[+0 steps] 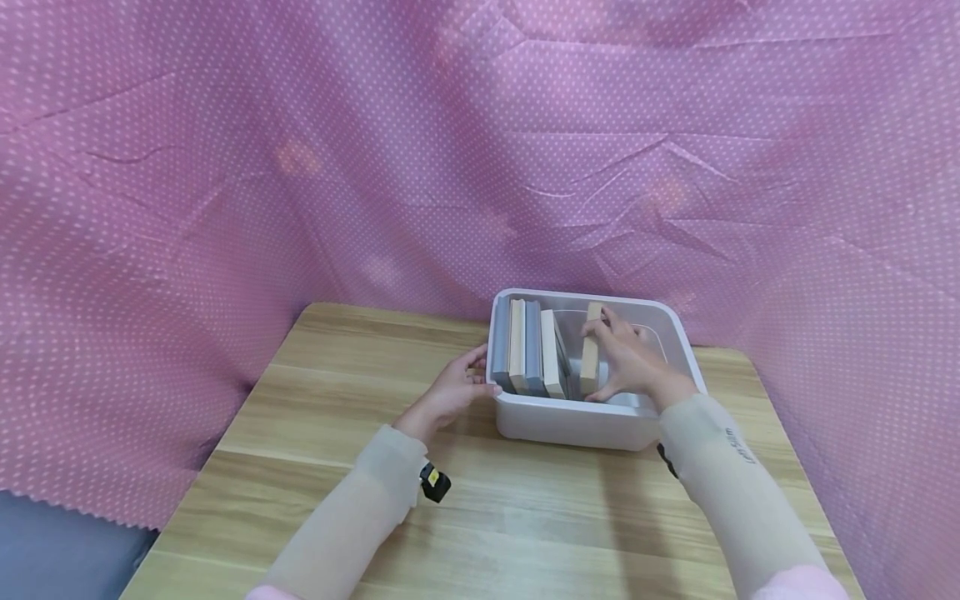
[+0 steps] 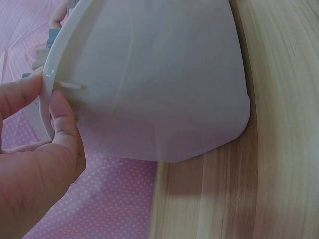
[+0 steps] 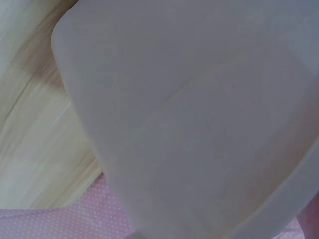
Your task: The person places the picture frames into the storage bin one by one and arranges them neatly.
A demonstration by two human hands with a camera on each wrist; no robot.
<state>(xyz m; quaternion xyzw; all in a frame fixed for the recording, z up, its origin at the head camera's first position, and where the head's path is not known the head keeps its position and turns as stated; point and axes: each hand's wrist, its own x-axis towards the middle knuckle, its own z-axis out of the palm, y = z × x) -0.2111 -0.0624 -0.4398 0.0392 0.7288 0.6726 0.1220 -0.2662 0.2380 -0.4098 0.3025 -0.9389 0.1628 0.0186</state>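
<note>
A white plastic bin [image 1: 570, 425] stands toward the back right of the table. My left hand [image 1: 450, 388] is at its left end; in the left wrist view, thumb and fingers of that hand [image 2: 42, 167] pinch the rim. Inside the bin, my right hand [image 1: 632, 360] grips a beige book [image 1: 590, 358], which stands on edge with its spine up. Left of it is a row of upright books: a blue-grey book [image 1: 500, 346], a cream book [image 1: 517, 346], another blue-grey book [image 1: 533, 346], a whiter book [image 1: 552, 357] and a thin grey one, leaning.
A wood-grain table [image 1: 480, 533] carries the bin. Pink dotted cloth [image 1: 420, 150] hangs behind it and on both sides. In the right wrist view the bin's outer wall [image 3: 189, 109] fills most of the picture. Each wrist wears a small black camera [image 1: 435, 482].
</note>
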